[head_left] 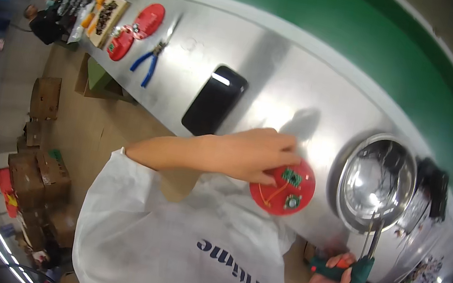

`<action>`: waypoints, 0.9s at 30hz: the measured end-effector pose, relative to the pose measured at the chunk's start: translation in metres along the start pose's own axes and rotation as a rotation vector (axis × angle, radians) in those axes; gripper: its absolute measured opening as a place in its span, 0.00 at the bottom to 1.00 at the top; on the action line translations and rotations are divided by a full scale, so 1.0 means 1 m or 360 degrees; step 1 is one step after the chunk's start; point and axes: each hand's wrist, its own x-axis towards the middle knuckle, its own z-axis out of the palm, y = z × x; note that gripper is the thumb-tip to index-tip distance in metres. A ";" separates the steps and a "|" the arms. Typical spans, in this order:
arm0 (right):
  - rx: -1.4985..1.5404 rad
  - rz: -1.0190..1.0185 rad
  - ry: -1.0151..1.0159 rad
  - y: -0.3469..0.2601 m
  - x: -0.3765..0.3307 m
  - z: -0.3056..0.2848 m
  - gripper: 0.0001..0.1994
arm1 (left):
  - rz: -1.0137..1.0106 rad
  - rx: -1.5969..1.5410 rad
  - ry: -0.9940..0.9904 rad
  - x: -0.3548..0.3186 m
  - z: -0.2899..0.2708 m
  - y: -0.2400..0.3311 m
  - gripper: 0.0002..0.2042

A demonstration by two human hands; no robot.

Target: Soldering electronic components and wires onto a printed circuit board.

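Left hand (pixel 254 153): gripping red disc (pixel 303 189), right of centre; hold steady.
Right hand (pixel 333 281): wrapped around green tool (pixel 359 273), lower right; keep prongs (pixel 375 241) off yellow wires (pixel 267 200).

The white short-sleeved shirt (pixel 163 233) bears dark printed lettering (pixel 238 267)

On the metal table (pixel 196 34), 1 black phone (pixel 215 100) lies near the front edge. Farther left is 1 pair of blue-handled pliers (pixel 143 67), then 1 tan tray (pixel 118 10) of dark parts (pixel 103 18). A green belt (pixel 320 13) runs along the back edge. Cardboard boxes (pixel 45 99) stand on the floor (pixel 71 121); 2 people (pixel 45 27) are by the left end.
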 end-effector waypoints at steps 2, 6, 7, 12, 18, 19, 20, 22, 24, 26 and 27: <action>-0.0013 -0.0027 -0.0007 0.001 -0.001 -0.002 0.13 | 0.0060 0.0079 -0.0129 0.010 -0.011 -0.013 0.23; -0.0073 -0.0074 0.0019 0.002 0.001 0.003 0.13 | 0.0095 -0.0004 0.0606 0.035 -0.064 -0.067 0.22; -0.0101 -0.0104 0.0042 0.002 -0.001 0.003 0.13 | -0.0117 0.0006 0.0836 0.045 -0.083 -0.074 0.26; -0.0052 -0.0130 0.0058 0.004 0.003 0.012 0.12 | -0.0716 0.0335 0.1711 0.038 -0.162 -0.207 0.32; 0.0023 -0.0142 0.0131 0.004 0.001 0.008 0.12 | -0.1500 0.0953 0.2196 0.010 -0.232 -0.306 0.32; 0.0060 -0.0125 0.0131 0.004 0.000 0.006 0.12 | -0.1535 0.0812 0.1988 0.005 -0.243 -0.323 0.30; 0.0061 -0.0130 0.0134 0.004 0.001 0.007 0.12 | -0.1589 0.0675 0.1778 -0.006 -0.250 -0.334 0.29; 0.0077 -0.0073 0.0194 0.001 -0.002 0.009 0.12 | -0.1543 0.0669 0.1811 -0.009 -0.248 -0.347 0.26; 0.0133 -0.0061 0.0208 0.001 -0.004 0.004 0.11 | -0.1255 0.0735 0.1812 0.008 -0.236 -0.330 0.22; 0.0169 -0.0096 0.0202 0.003 -0.001 0.013 0.11 | -0.0768 0.0665 0.1658 0.016 -0.208 -0.281 0.19; 0.0254 -0.0069 0.0225 0.004 -0.003 0.010 0.12 | -0.0492 0.0544 0.1507 0.034 -0.190 -0.249 0.18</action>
